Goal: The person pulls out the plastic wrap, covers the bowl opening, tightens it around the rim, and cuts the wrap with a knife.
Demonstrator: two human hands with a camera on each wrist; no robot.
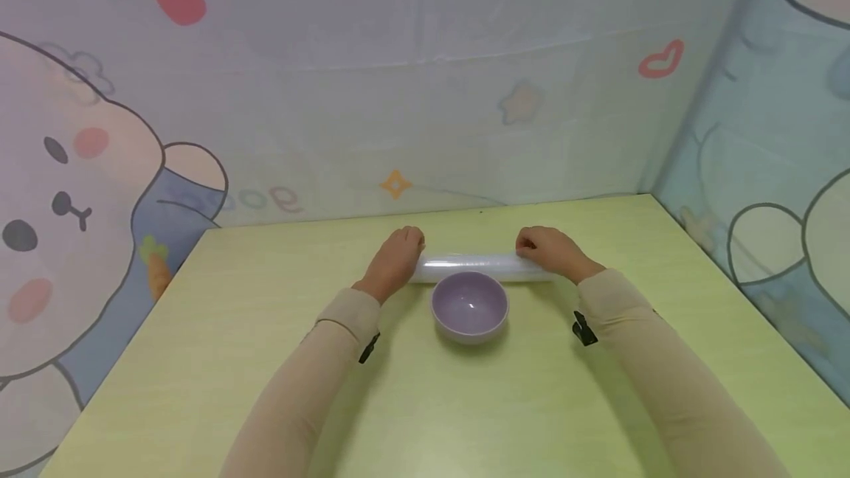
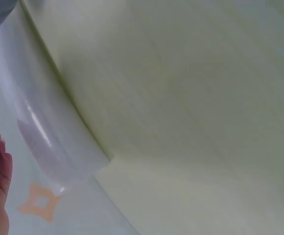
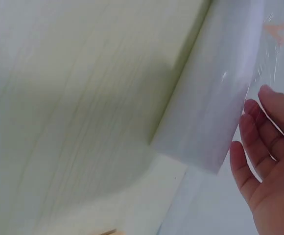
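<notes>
On my feed, left hand (image 1: 395, 264) at ten o'clock and right hand (image 1: 554, 251) at two both pinch loose cling film (image 3: 267, 68); roll (image 1: 478, 266) at twelve, little seemingly drawn, lilac bowl (image 1: 469, 305) central, uncovered.

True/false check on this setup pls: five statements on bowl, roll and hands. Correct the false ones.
1. The bowl stands upright on the table. True.
2. The roll lies on the person's side of the bowl. False: it lies on the bowl's far side.
3. The left hand is inside the bowl. False: it is at the roll's left end.
4. The right hand is at the roll's right end. True.
5. The bowl is orange. False: it is purple.
</notes>
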